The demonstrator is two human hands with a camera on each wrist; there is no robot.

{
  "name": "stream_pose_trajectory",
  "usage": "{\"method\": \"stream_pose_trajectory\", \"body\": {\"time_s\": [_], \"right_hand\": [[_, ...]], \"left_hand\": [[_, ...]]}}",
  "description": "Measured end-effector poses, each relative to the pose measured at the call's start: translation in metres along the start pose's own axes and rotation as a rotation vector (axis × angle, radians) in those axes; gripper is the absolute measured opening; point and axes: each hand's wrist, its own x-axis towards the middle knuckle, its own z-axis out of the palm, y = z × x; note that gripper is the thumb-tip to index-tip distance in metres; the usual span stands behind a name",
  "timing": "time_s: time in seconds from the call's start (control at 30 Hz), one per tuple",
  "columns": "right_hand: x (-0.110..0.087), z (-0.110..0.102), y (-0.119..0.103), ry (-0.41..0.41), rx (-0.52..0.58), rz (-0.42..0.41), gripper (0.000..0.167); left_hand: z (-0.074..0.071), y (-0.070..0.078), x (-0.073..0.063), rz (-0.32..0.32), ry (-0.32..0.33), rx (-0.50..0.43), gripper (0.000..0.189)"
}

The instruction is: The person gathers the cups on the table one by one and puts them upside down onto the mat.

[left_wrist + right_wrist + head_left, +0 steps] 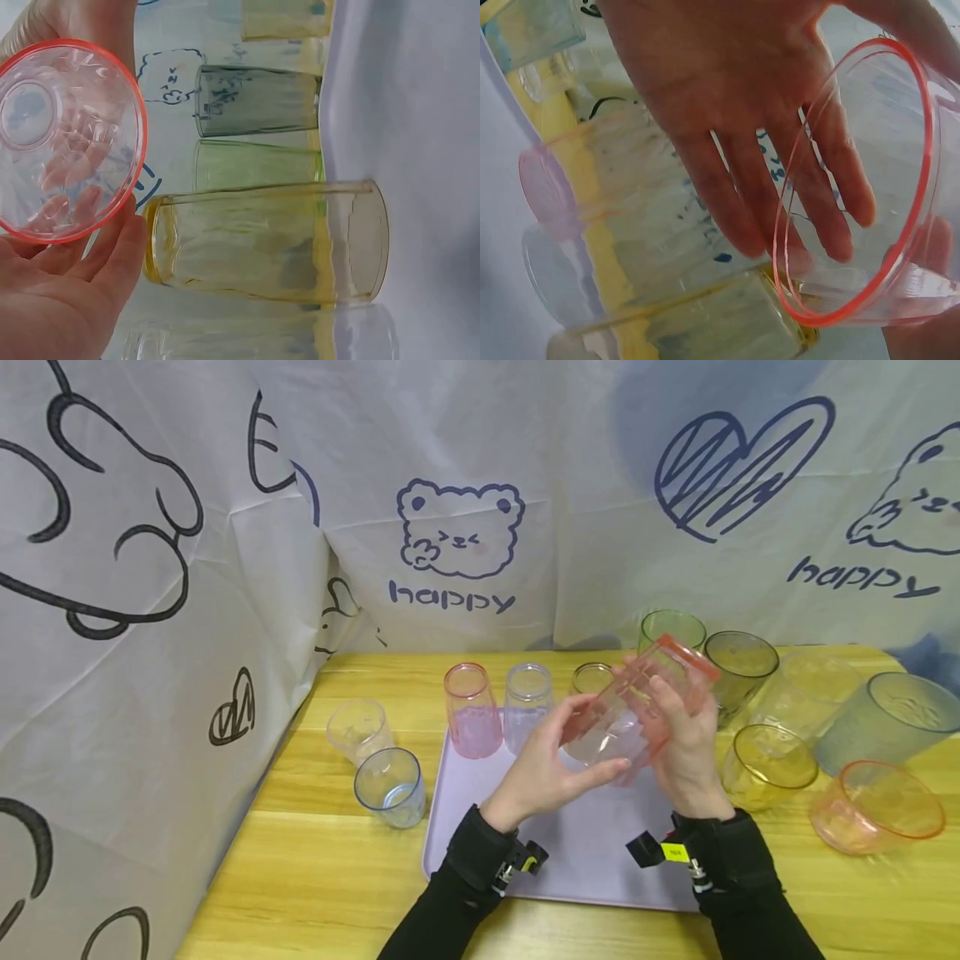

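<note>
A clear plastic cup with a red-orange rim [686,652] is held tilted above the tray, its rim toward the upper right. My left hand [542,768] grips the lower end, thumb in front. Near the rim my right hand [686,747] holds it, thumb on the near side and fingers behind. Its round mouth and base show in the left wrist view. Below lies a lilac tray [577,860]. Along its back edge stand a pink cup [474,714], a pale violet cup [528,702] and an amber cup [262,244], bases up; the hands partly hide the amber one in the head view.
Left of the tray are a clear cup [358,732] and a blue-rimmed cup [390,789]. Several cups crowd the right: green [671,625], grey [741,668], blue-grey [885,727], yellow [768,768], orange-rimmed [873,810]. A printed cloth [585,577] hangs behind the wooden table [300,877].
</note>
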Motion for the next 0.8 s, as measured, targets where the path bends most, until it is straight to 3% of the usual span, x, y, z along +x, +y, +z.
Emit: {"method": "stream_pose_trajectory", "body": {"time_s": [0.13,0.27,0.43,0.6,0.8], "right_hand": [[0.003,-0.004,-0.003,0.007,-0.100,-0.039,0.039],[0.008,-0.010,-0.007,0.005,-0.171,-0.123,0.042],[0.012,-0.020,-0.012,0.040,-0.283,-0.228,0.054],[0.015,-0.029,-0.013,0.079,-0.452,-0.278,0.061],[0.020,-0.042,-0.007,0.085,-0.622,-0.312,0.070]], "left_hand": [[-0.001,0.001,0.000,0.000,0.004,0.049,0.072],[-0.002,0.000,0.000,0.039,0.056,0.094,0.065],[-0.006,-0.004,0.001,0.135,0.155,0.325,0.062],[-0.009,-0.011,0.002,0.224,0.227,0.564,0.060],[-0.009,-0.019,0.005,0.285,0.230,0.834,0.056]]}}
